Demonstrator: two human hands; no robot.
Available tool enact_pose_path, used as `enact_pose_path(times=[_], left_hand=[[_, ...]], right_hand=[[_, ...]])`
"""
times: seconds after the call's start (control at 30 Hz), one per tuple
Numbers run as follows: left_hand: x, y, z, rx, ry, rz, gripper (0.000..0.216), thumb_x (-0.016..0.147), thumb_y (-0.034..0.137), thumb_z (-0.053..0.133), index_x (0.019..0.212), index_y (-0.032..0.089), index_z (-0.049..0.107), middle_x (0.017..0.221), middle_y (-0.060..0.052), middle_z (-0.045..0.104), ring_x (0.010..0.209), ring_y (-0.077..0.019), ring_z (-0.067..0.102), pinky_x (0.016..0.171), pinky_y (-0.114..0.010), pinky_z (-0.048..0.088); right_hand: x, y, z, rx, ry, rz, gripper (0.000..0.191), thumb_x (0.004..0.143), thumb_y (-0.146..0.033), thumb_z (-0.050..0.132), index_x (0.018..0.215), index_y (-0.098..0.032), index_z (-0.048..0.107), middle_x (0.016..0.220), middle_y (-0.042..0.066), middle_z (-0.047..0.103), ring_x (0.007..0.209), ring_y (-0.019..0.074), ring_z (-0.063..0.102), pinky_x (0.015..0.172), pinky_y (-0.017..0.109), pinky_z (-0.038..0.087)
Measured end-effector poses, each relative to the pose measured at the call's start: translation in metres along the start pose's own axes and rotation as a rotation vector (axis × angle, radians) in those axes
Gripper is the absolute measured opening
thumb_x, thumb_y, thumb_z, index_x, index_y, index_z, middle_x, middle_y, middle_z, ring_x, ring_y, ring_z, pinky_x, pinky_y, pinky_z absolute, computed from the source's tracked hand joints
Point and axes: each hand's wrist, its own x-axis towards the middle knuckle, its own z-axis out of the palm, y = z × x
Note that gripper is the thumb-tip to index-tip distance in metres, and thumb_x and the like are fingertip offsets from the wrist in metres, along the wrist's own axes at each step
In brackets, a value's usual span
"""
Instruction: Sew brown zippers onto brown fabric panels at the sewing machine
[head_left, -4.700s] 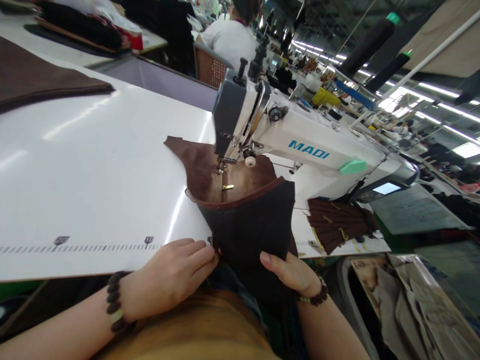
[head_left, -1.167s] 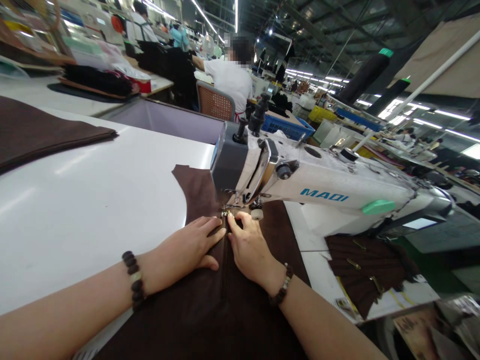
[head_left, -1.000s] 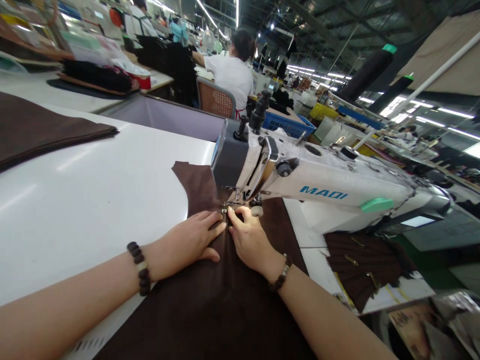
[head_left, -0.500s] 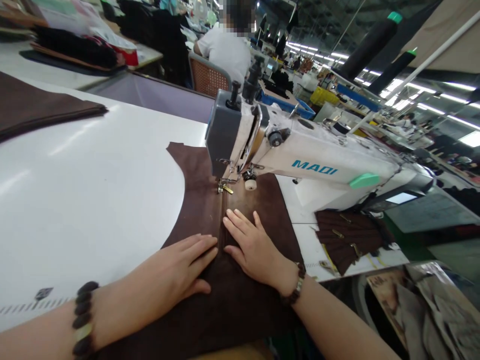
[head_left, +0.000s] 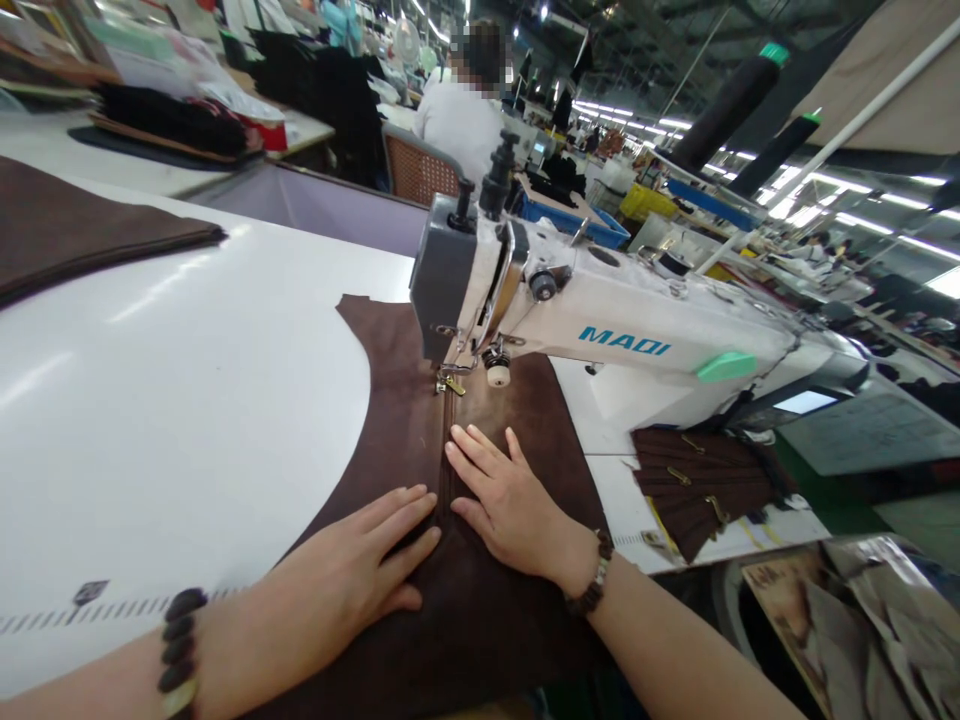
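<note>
A dark brown fabric or leather panel (head_left: 405,340) lies under the head of a white sewing machine (head_left: 540,320). Its long seam runs down from the presser foot (head_left: 444,384). Flat on the panel left of the seam rests my left hand (head_left: 367,560), fingers stretched out. My right hand (head_left: 502,495) presses on the panel just right of the seam, fingers spread and closer to the presser foot. Neither hand grasps anything. The needle point is too small to make out.
Brown pieces with metal zipper pulls (head_left: 697,490) lie right of the machine. More brown panels (head_left: 97,230) are stacked at the left on the white table (head_left: 187,390). Thread cones (head_left: 724,110) stand behind the machine. A person in white (head_left: 461,120) sits beyond.
My left hand has slid slightly back along the panel, away from the presser foot. The right hand stays in nearly the same place. The camera view has shifted a little.
</note>
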Motion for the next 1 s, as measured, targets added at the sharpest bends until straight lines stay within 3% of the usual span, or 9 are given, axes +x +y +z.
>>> enact_pose_path(times=[0.13, 0.4, 0.7, 1.0], left_hand=[[0.0, 0.003, -0.002, 0.071, 0.016, 0.011, 0.038, 0.093, 0.04, 0.051, 0.119, 0.015, 0.063, 0.124, -0.014, 0.062, 0.111, -0.0262, 0.061, 0.095, -0.037, 0.052], [0.002, 0.007, 0.002, 0.072, 0.062, -0.039, 0.035, 0.095, 0.04, 0.046, 0.108, 0.018, 0.069, 0.119, -0.01, 0.066, 0.111, -0.0232, 0.061, 0.096, -0.034, 0.051], [0.002, -0.008, 0.008, 0.003, 0.018, -0.032, 0.036, 0.095, 0.037, 0.047, 0.121, 0.017, 0.062, 0.127, -0.011, 0.06, 0.119, -0.0237, 0.055, 0.103, -0.035, 0.044], [0.014, -0.02, 0.014, 0.055, 0.122, -0.073, 0.039, 0.1, 0.036, 0.035, 0.115, 0.017, 0.065, 0.121, -0.008, 0.065, 0.117, -0.0204, 0.054, 0.104, -0.033, 0.042]], right_hand=[[0.0, -0.001, -0.001, 0.0, 0.0, 0.002, 0.05, 0.097, -0.031, 0.039, 0.143, -0.013, 0.034, 0.153, 0.009, 0.026, 0.142, 0.0213, 0.02, 0.113, 0.059, 0.017], [0.001, -0.002, 0.0, -0.001, 0.011, 0.037, 0.05, 0.096, -0.032, 0.043, 0.143, -0.015, 0.036, 0.153, 0.007, 0.026, 0.142, 0.0222, 0.021, 0.113, 0.059, 0.018], [0.013, 0.004, -0.001, -0.011, 0.038, 0.051, 0.05, 0.095, -0.03, 0.045, 0.142, -0.015, 0.036, 0.151, 0.01, 0.03, 0.141, 0.023, 0.024, 0.113, 0.059, 0.021], [0.032, 0.015, -0.003, -0.038, 0.029, 0.074, 0.051, 0.096, -0.032, 0.044, 0.143, -0.015, 0.034, 0.152, 0.006, 0.028, 0.141, 0.0213, 0.023, 0.113, 0.058, 0.021]])
